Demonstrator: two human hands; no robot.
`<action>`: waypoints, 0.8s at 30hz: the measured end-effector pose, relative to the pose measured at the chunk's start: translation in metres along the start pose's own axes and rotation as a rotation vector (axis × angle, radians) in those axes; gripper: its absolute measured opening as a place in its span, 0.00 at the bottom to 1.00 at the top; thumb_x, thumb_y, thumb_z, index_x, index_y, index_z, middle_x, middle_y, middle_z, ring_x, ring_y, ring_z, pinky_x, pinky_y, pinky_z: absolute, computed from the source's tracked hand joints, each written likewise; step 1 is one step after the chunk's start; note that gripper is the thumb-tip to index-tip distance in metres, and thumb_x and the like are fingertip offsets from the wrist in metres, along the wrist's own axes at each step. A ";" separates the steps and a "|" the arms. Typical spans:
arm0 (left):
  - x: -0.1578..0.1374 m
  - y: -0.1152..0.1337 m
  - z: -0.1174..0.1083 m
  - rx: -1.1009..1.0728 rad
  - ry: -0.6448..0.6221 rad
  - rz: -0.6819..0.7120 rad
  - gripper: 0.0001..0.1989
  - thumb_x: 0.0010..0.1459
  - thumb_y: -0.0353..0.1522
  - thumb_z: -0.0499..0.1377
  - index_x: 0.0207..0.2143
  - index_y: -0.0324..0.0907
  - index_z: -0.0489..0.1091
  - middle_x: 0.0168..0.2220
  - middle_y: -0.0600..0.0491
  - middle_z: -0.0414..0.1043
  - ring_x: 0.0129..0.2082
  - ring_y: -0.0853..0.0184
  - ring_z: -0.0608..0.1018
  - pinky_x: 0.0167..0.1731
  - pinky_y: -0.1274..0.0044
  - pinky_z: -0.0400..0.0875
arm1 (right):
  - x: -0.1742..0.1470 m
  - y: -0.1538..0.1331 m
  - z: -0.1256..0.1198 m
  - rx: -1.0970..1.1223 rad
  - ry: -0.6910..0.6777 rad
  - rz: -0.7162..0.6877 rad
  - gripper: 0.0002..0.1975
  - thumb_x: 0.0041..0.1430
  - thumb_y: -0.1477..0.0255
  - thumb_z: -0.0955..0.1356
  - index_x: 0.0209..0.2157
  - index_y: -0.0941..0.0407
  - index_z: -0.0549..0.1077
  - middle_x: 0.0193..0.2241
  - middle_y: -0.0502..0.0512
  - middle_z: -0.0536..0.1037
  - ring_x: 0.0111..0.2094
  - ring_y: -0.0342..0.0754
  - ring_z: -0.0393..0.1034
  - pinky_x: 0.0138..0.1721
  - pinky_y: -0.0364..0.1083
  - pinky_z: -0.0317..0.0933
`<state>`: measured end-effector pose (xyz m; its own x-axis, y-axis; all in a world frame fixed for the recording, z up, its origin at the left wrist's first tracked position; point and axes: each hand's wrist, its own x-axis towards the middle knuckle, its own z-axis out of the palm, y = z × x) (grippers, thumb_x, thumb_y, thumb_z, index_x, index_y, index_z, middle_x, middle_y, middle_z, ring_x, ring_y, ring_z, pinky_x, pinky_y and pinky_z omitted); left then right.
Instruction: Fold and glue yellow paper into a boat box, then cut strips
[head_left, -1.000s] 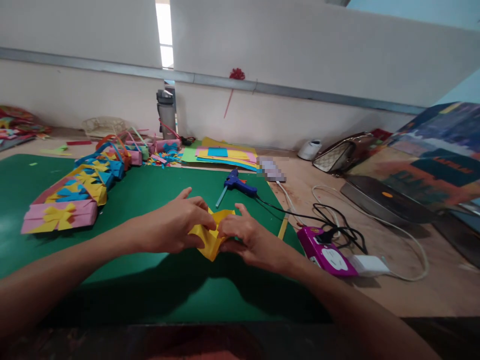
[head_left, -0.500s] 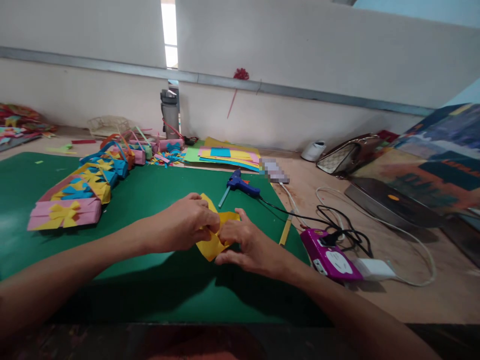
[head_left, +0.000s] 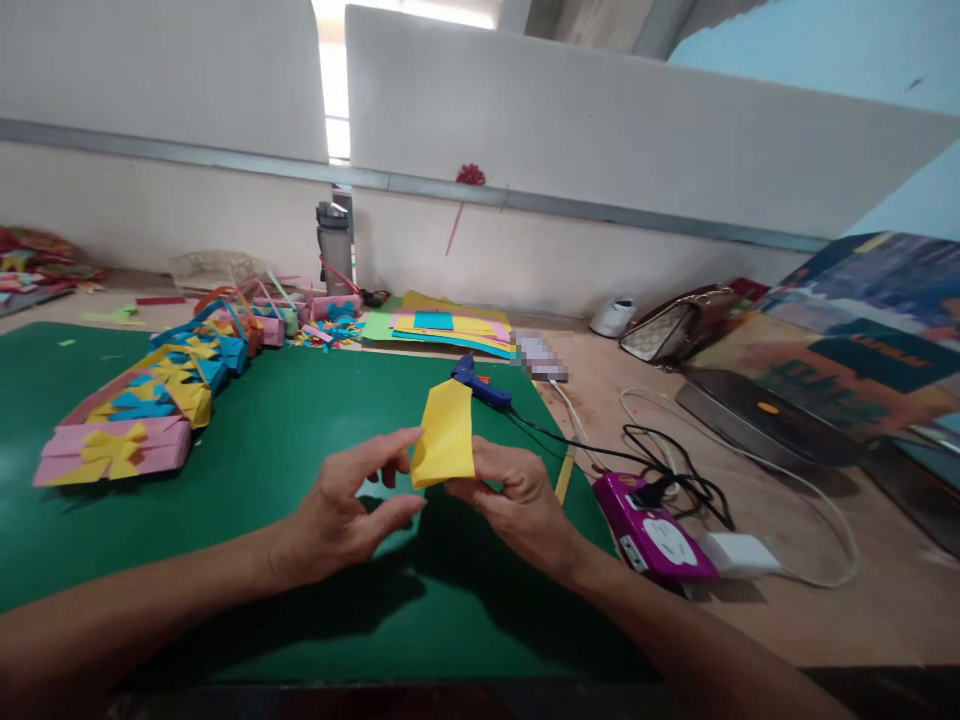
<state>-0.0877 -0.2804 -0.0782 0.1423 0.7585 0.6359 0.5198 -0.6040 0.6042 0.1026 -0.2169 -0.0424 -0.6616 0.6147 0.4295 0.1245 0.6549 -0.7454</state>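
A folded piece of yellow paper (head_left: 444,435) is held up above the green mat (head_left: 300,400), its pointed end upward and a flat side facing me. My right hand (head_left: 517,490) grips its lower right edge between thumb and fingers. On the other side, my left hand (head_left: 360,500) has its thumb and fingers spread apart. Its index fingertip is at the paper's left edge; whether it touches I cannot tell. Just behind the paper lies a blue glue gun (head_left: 484,385), partly covered from view.
Finished paper baskets with bows (head_left: 112,450) line the mat's left side. Coloured paper sheets (head_left: 450,325) and a grey bottle (head_left: 335,250) are at the back. To the right are a purple power strip (head_left: 660,530), black cables, a phone (head_left: 538,356) and a handbag (head_left: 667,325).
The yellow paper has been turned upright, with a flat side now toward me. My left hand has let go of it and moved back with fingers apart, while my right hand keeps its grip.
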 end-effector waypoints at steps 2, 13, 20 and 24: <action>-0.003 -0.003 0.005 -0.048 -0.056 0.005 0.28 0.55 0.31 0.58 0.57 0.43 0.54 0.36 0.53 0.70 0.31 0.71 0.71 0.33 0.78 0.68 | -0.001 0.000 0.001 -0.016 0.020 -0.028 0.07 0.56 0.71 0.67 0.26 0.55 0.76 0.27 0.49 0.76 0.32 0.45 0.68 0.40 0.46 0.58; 0.007 0.005 0.009 -0.439 -0.056 -0.509 0.13 0.57 0.38 0.54 0.39 0.38 0.66 0.34 0.51 0.71 0.32 0.67 0.73 0.31 0.77 0.70 | -0.010 0.004 0.017 -0.045 -0.149 -0.077 0.10 0.58 0.72 0.65 0.26 0.57 0.75 0.25 0.51 0.74 0.29 0.43 0.67 0.33 0.42 0.60; 0.007 0.004 0.010 -0.430 -0.048 -0.550 0.12 0.56 0.37 0.54 0.28 0.37 0.69 0.26 0.55 0.69 0.24 0.72 0.68 0.24 0.81 0.64 | -0.012 0.003 0.017 -0.090 -0.194 -0.085 0.10 0.59 0.72 0.64 0.27 0.57 0.75 0.26 0.52 0.75 0.32 0.44 0.68 0.35 0.43 0.60; 0.009 0.007 0.008 -0.490 -0.030 -0.569 0.13 0.56 0.39 0.54 0.28 0.37 0.68 0.22 0.57 0.65 0.20 0.75 0.63 0.19 0.82 0.60 | -0.010 0.003 0.017 -0.074 -0.177 -0.091 0.08 0.58 0.72 0.66 0.27 0.57 0.75 0.27 0.51 0.76 0.32 0.44 0.68 0.36 0.43 0.60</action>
<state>-0.0760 -0.2754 -0.0721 -0.0096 0.9884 0.1519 0.0860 -0.1505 0.9849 0.0975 -0.2288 -0.0574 -0.7913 0.4690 0.3923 0.1077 0.7385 -0.6655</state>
